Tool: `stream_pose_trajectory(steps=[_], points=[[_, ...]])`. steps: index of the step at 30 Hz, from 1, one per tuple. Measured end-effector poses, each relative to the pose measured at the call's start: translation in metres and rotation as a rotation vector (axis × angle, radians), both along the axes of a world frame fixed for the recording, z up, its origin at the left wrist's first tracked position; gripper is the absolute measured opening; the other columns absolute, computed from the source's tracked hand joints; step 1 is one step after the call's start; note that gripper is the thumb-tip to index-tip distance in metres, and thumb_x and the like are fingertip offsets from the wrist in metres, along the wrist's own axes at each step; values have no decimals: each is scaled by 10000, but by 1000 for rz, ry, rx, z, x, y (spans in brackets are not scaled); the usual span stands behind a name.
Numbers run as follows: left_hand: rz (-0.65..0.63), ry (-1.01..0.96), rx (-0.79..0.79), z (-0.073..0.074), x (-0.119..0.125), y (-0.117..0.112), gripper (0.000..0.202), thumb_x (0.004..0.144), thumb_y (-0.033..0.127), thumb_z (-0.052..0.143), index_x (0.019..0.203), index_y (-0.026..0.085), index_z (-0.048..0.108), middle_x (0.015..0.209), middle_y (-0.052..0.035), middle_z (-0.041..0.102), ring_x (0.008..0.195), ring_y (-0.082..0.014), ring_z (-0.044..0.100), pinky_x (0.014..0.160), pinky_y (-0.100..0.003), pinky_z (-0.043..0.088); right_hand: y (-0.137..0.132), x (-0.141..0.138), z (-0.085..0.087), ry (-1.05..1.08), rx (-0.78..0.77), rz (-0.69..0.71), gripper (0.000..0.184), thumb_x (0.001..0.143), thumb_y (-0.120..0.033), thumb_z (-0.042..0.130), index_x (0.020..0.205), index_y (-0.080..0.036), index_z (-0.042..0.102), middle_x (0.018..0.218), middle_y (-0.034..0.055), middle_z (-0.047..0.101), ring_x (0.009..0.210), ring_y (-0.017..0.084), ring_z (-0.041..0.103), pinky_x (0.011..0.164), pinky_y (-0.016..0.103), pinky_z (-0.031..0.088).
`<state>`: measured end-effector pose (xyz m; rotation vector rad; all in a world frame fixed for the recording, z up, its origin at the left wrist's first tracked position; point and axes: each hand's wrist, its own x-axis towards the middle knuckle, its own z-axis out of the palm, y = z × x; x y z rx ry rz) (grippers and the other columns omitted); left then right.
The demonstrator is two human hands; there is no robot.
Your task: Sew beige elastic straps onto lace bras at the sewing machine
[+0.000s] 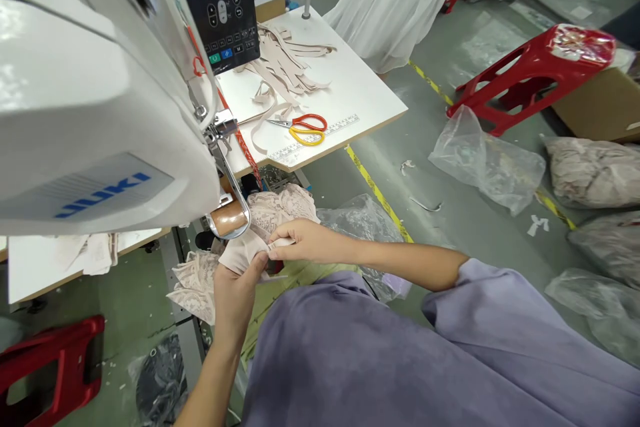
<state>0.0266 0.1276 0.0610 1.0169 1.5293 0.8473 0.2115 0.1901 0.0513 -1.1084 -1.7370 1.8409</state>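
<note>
Both my hands hold a beige lace garment piece (273, 210) just below the arm of a white JUKI sewing machine (100, 113). My left hand (235, 293) is closed round a smooth beige part of the fabric from below. My right hand (300, 241) pinches the fabric's edge, fingers pressed together, right beside the left thumb. More lace hangs down to the left under the hands (193, 283). The machine's brown cylinder bed (229, 219) sits just above my fingers.
Red-and-yellow-handled scissors (303, 128) and a heap of beige strips (285, 60) lie on the white table (360, 97). The machine's control panel (220, 3) is above. Red stools (530, 70) (55, 363), plastic bags of fabric (487, 160) and a cardboard box (600, 107) stand on the floor.
</note>
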Motion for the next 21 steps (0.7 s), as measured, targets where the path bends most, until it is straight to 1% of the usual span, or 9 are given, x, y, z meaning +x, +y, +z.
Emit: stream_pose_trajectory(steps=[4, 7, 9, 12, 14, 16, 18, 20, 21], points=[[51, -88, 0, 7, 0, 0, 263, 853, 420, 678, 878, 158, 684, 780, -18, 682, 709, -145, 597, 681, -241, 475, 3, -3, 11, -65, 181, 0, 129, 826, -270, 620, 844, -164, 692, 662, -37, 558, 607, 89, 444, 550, 208, 301], [65, -125, 10, 2, -13, -9, 496, 829, 563, 657, 1124, 165, 676, 1069, -109, 723, 950, -236, 665, 807, -306, 524, 14, -5, 23, -1, 57, 82, 138, 808, -267, 625, 879, -166, 684, 615, -57, 503, 541, 76, 387, 514, 207, 278], [143, -197, 83, -9, -20, -19, 725, 783, 730, 585, 1283, 205, 603, 1184, -134, 702, 1071, -294, 656, 845, -357, 545, 25, -7, 34, 73, -48, 130, 148, 788, -262, 639, 887, -161, 683, 658, -47, 549, 558, 76, 432, 531, 203, 319], [247, -382, 216, -22, -20, -33, 927, 772, 898, 257, 1502, 333, 345, 1345, -116, 635, 1150, -319, 648, 871, -445, 558, 40, -13, 53, 147, -130, 226, 152, 779, -260, 645, 886, -161, 685, 720, -21, 631, 619, 95, 543, 592, 213, 398], [190, -404, 234, -21, -15, -36, 972, 755, 890, -4, 1575, 379, 105, 1471, -103, 536, 1183, -317, 643, 882, -478, 555, 50, -20, 66, 149, -113, 334, 166, 782, -282, 653, 900, -172, 694, 750, -6, 672, 654, 115, 600, 627, 230, 430], [128, -345, 288, -13, -16, -34, 965, 734, 874, -88, 1572, 398, -41, 1512, -89, 494, 1212, -322, 628, 876, -480, 561, 60, -26, 78, 107, 24, 433, 148, 772, -266, 661, 888, -186, 707, 798, -1, 695, 702, 128, 624, 656, 236, 431], [144, -261, 438, -4, -26, -26, 886, 796, 873, 84, 1564, 440, 2, 1500, -68, 511, 1273, -331, 581, 915, -475, 554, 70, -33, 87, -7, 270, 478, 75, 765, -206, 640, 802, -189, 703, 767, -12, 675, 683, 122, 587, 634, 235, 391], [119, -92, 604, 1, -45, -15, 806, 849, 782, 389, 1549, 416, 230, 1477, -75, 536, 1330, -355, 523, 993, -482, 518, 79, -40, 89, -174, 515, 447, 102, 752, -134, 598, 668, -175, 640, 643, -20, 597, 597, 107, 484, 586, 250, 328], [48, 40, 676, 1, -55, -9, 758, 840, 695, 542, 1508, 379, 372, 1446, -86, 566, 1325, -364, 525, 1028, -481, 495, 82, -43, 88, -249, 610, 420, 142, 743, -113, 586, 614, -172, 590, 589, -23, 544, 567, 102, 422, 571, 259, 298]])
